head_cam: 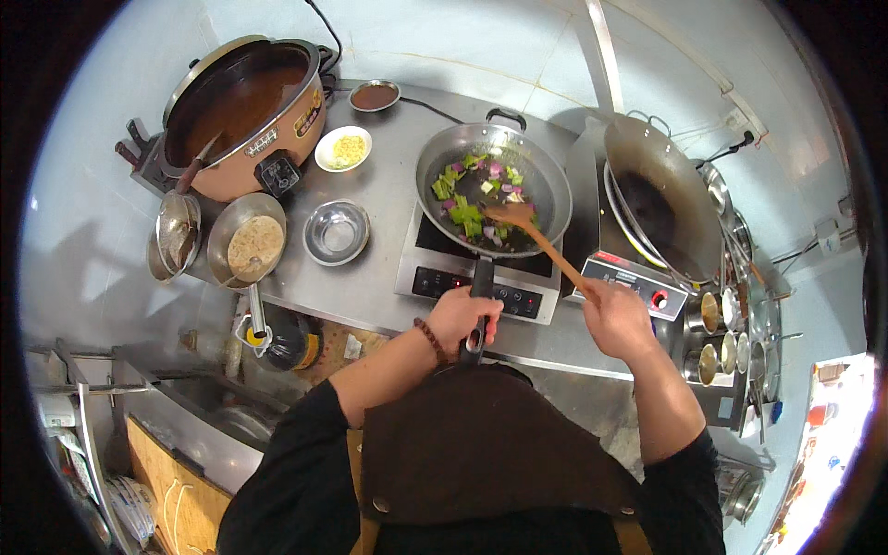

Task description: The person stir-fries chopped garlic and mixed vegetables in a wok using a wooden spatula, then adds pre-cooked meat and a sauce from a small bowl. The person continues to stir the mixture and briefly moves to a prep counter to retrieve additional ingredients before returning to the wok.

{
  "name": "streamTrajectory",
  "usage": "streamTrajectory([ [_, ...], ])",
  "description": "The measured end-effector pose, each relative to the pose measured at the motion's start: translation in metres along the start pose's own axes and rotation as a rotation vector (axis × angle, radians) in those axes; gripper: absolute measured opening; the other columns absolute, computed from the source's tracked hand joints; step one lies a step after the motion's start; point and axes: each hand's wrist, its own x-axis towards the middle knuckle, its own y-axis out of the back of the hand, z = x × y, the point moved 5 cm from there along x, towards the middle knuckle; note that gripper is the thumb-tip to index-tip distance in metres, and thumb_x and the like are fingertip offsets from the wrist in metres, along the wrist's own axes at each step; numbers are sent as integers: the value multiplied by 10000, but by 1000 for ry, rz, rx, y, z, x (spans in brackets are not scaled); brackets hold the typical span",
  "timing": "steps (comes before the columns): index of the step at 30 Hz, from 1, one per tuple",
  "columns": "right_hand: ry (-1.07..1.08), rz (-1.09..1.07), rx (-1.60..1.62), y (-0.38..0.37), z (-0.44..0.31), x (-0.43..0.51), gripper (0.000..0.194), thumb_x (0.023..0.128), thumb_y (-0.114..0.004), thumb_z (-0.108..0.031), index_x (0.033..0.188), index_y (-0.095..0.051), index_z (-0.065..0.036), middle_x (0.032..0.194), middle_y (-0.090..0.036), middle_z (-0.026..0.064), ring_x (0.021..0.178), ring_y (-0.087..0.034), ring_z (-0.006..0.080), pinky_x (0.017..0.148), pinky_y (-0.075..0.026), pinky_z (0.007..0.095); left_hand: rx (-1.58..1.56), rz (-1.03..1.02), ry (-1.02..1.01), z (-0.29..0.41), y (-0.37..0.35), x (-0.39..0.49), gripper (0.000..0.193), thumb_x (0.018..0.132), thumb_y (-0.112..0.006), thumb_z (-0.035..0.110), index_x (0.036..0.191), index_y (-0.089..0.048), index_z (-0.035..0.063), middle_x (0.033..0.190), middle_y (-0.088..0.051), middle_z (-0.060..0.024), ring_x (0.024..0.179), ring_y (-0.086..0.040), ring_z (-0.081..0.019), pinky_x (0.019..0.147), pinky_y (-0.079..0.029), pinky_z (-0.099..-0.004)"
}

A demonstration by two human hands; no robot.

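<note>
My left hand point(466, 320) grips the black handle point(483, 277) of a wide frying pan point(555, 208), which sits on an induction cooker point(409, 267) with lit red indicators. Cut green and purple vegetable pieces point(466, 220) lie spread over the pan's dark inside. In my right hand point(616, 316) is a wooden spatula point(555, 255). Its blade rests among the pieces at the near right of the pan. A second loop handle stands at the pan's far rim.
Left of the pan are a steel bowl point(336, 234), a white bowl of chopped yellow bits point(347, 149), a small dish of reddish-brown contents point(374, 96), a saucepan point(255, 243) and a large electric pot of brown liquid point(243, 104). A wok point(659, 201) stands at right, near several seasoning containers point(707, 312).
</note>
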Motion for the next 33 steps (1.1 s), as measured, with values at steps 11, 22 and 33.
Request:
streamTrajectory([
  [11,-85,75,71,-16,-23,8,304,927,-532,-222,1152,-657,-61,969,-694,220,933,-655,419,856,-518,524,86,-9,74,32,9,-31,188,863,-628,137,721,-601,17,619,-602,-90,522,-591,-200,459,-412,-335],
  [22,-143,57,77,-46,-8,11,327,936,-530,-226,1213,-635,-90,1003,-686,213,960,-653,400,861,-513,523,109,38,74,16,-1,-9,133,869,-643,141,803,-603,33,674,-617,-81,531,-587,-188,465,-411,-302],
  [33,-263,-103,72,-62,-10,49,290,944,-509,-257,1130,-649,-84,950,-672,202,956,-656,381,868,-529,500,196,79,51,13,6,51,253,928,-591,216,734,-605,54,638,-584,-49,550,-569,-165,522,-414,-289],
])
